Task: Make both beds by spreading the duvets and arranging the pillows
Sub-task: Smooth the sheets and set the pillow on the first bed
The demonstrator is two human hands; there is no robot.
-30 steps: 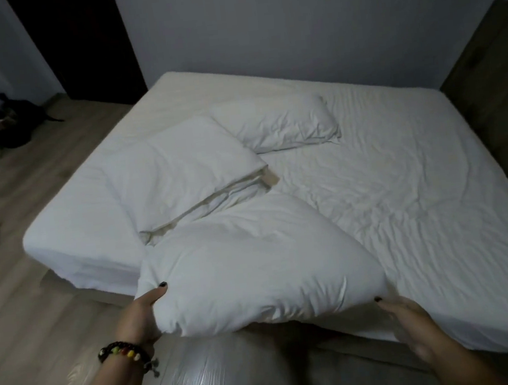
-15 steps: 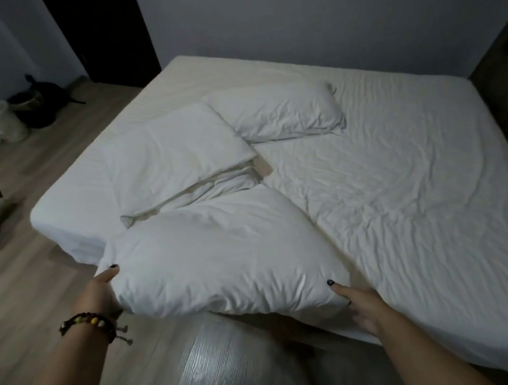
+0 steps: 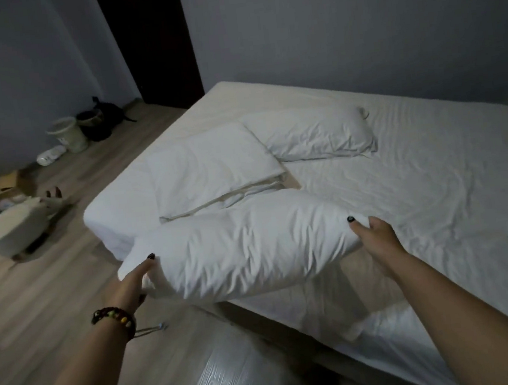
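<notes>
A big white pillow is lifted over the near left corner of the bed, which wears a creased white sheet. My left hand grips the pillow's left end, thumb on top. My right hand grips its right end, thumb on top too. Behind it a folded white duvet lies on the mattress. A second pillow rests flat beyond the duvet, towards the wall.
Wooden floor runs along the left and front of the bed. A round white stool, a cardboard box, a white bin and a dark bag sit by the left wall. A dark door stands behind.
Both hands have lifted the pillow higher and carried it farther over the bed. The view has tilted up and left, showing more floor and the door.
</notes>
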